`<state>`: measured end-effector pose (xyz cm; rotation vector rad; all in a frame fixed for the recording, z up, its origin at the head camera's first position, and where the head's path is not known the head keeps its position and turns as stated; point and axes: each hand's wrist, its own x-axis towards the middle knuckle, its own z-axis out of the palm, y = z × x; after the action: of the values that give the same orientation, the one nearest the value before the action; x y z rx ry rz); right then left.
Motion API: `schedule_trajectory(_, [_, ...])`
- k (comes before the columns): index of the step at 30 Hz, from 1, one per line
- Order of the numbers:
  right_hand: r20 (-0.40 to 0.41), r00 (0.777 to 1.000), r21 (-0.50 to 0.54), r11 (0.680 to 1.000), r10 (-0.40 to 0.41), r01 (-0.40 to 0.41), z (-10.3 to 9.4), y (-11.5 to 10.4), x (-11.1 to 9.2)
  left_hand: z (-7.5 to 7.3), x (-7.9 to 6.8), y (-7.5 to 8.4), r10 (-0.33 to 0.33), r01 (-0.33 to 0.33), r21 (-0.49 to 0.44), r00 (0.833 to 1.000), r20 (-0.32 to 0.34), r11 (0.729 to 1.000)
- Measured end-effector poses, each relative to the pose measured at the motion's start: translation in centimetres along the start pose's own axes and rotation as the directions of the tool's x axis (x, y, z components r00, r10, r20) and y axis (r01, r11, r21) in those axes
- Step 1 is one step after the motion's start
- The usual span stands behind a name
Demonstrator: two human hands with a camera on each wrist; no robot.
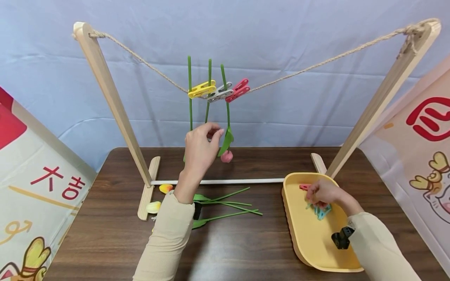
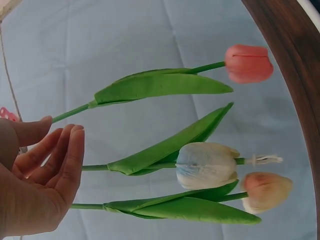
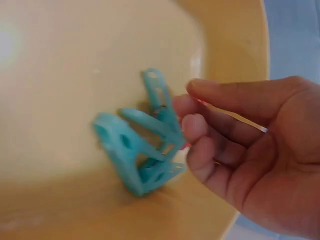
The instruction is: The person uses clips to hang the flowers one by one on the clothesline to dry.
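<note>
Three artificial tulips hang heads-down from a rope, clipped by yellow, grey and pink-red clothespins. Their heads are a pink tulip, a whitish tulip and a peach tulip. My left hand is among the stems below the clothespins, fingers loosely bent, thumb tip beside the pink tulip's stem. Inside a yellow bin, my right hand has its bent fingertips right by the teal clothespins. A red clothespin is partly hidden behind it.
Wooden posts hold the rope, with a white bar low between them. More tulips with green stems lie on the brown table, an orange-yellow head and pale yellow head at left, partly behind my left arm.
</note>
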<state>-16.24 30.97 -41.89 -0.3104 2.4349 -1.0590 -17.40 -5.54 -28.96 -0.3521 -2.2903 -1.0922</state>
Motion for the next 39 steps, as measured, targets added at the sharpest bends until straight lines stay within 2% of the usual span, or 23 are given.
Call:
schedule_trajectory(6, [-0.042,0.999,-0.078,0.997,-0.004,0.001,1.3,0.7,-0.1,0.1,-0.4,-0.5,-0.020,0.020,0.003,1.000,0.010,1.000])
schedule_trajectory(10, [-0.047,0.999,-0.090,0.996,0.023,-0.027,1.8,0.8,0.1,0.2,-0.7,-0.8,-0.020,0.020,0.009,1.000,0.016,1.000])
schedule_trajectory(16, [-0.063,0.998,-0.104,0.994,0.023,-0.029,2.0,0.8,0.1,0.2,-1.1,-1.2,-0.034,0.034,0.016,0.999,0.035,0.999])
schedule_trajectory(21, [-0.081,0.997,-0.113,0.993,0.006,-0.015,1.9,0.7,0.1,0.1,-1.5,-1.6,-0.046,0.046,0.007,0.998,0.040,0.999])
schedule_trajectory(30, [-0.098,0.992,-0.246,0.968,-0.085,0.058,2.2,0.5,0.3,0.0,-1.8,-2.1,-0.068,0.067,0.021,0.997,0.037,0.998])
schedule_trajectory(36, [-0.090,0.985,-0.257,0.959,-0.145,0.117,1.9,0.2,0.6,0.0,-2.0,-2.3,-0.065,0.064,0.014,0.997,0.043,0.998])
schedule_trajectory(39, [-0.098,0.987,-0.237,0.966,-0.131,0.105,1.2,-0.5,0.5,-0.1,-2.1,-2.5,-0.065,0.064,0.013,0.997,0.051,0.998])
